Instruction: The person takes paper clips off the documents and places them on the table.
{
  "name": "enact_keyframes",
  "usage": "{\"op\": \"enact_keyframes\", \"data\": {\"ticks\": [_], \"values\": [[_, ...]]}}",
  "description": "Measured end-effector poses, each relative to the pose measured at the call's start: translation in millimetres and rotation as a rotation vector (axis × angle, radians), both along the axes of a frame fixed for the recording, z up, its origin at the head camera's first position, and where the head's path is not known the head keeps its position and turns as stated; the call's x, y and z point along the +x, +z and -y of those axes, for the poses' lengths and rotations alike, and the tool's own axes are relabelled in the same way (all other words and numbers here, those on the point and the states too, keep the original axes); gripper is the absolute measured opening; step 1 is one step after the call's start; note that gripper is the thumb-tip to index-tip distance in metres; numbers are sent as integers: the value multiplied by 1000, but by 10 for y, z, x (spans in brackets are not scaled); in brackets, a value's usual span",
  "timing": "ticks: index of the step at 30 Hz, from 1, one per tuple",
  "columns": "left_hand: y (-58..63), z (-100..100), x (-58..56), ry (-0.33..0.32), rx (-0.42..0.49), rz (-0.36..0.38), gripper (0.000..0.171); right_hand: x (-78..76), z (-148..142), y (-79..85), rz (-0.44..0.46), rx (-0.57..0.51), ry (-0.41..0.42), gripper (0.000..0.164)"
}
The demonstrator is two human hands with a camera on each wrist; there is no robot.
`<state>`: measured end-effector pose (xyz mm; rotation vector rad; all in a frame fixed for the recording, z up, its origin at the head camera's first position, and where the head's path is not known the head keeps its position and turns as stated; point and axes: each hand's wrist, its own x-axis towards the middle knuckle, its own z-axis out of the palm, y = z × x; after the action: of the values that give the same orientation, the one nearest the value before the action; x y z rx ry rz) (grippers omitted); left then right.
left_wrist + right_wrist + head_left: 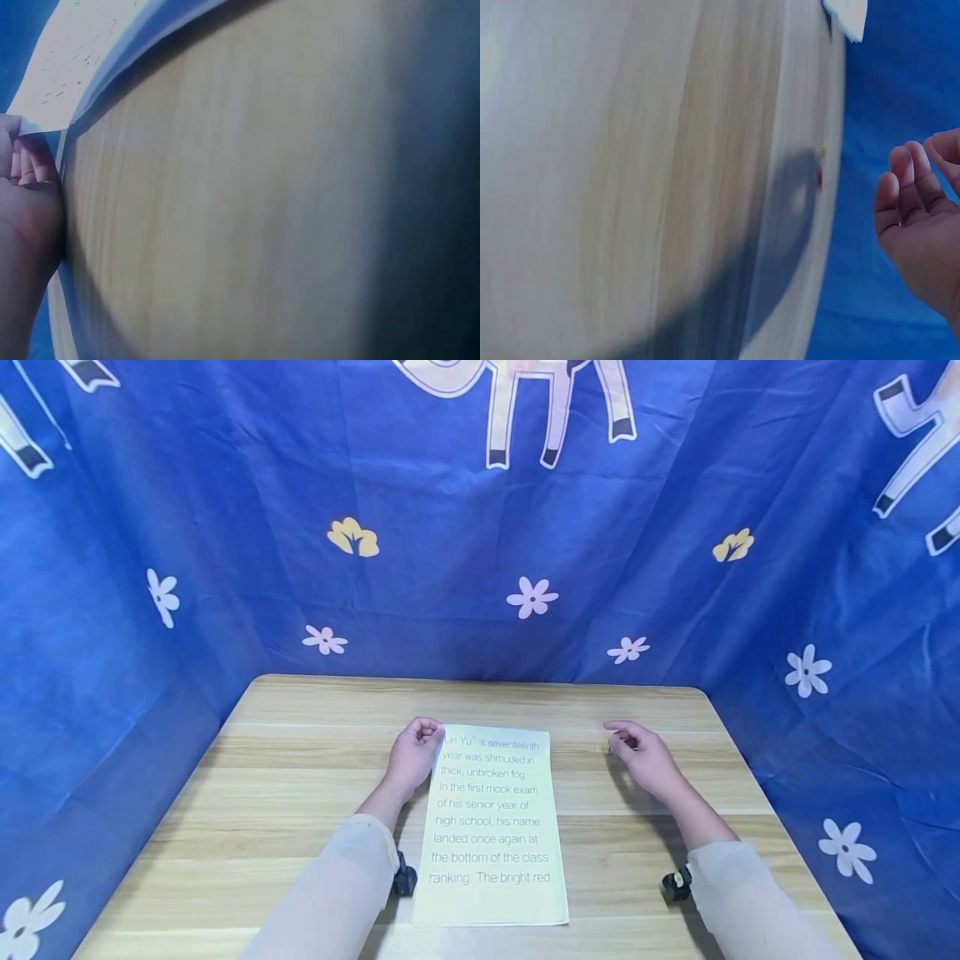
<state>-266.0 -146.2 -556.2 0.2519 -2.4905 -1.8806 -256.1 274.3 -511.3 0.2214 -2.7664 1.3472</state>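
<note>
A sheet of pale paper printed with large English text lies in the middle of the table. My left hand pinches its upper left corner between thumb and fingers. In the left wrist view, the paper is lifted at that corner and its near edge curves above the wood. My right hand hovers over the table to the right of the sheet, fingers loosely bent, holding nothing. Just beside its fingertips is a small yellow and red object on the table, too small to identify.
The wood-grain table has rounded far corners. Blue cloth printed with flowers and animals hangs behind it and along both sides. A black wrist device sits on the left forearm and another black device on the right.
</note>
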Motion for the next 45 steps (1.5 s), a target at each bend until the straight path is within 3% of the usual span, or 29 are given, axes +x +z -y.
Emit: {"op": "enact_keyframes", "data": {"ticks": [7, 10, 18, 23, 27, 33, 40, 42, 45], "values": [[40, -34, -27, 17, -45, 0, 18, 88, 189, 74, 2, -65, 37, 30], [46, -98, -25, 19, -104, 3, 16, 144, 221, 91, -4, -80, 35, 28], [55, -246, -15, -37, -540, -67, 9, 424, 294, 186, -6, -163, 39, 26], [102, -242, -52, -53, -644, -56, 8, 601, 333, 282, -17, -170, 58, 27], [128, -227, -80, -49, -646, -53, 9, 692, 349, 312, -37, -94, 92, 26], [112, -209, -91, -42, -642, -49, 13, 817, 370, 405, -110, 156, 162, 26], [91, -187, -93, -20, -627, -67, 24, 917, 405, 544, -70, 284, 196, 32], [94, -186, -81, -44, -664, -93, 24, 927, 407, 575, -42, 307, 209, 34], [104, -195, -58, -108, -802, -109, 23, 926, 408, 629, 8, 351, 250, 40]]}}
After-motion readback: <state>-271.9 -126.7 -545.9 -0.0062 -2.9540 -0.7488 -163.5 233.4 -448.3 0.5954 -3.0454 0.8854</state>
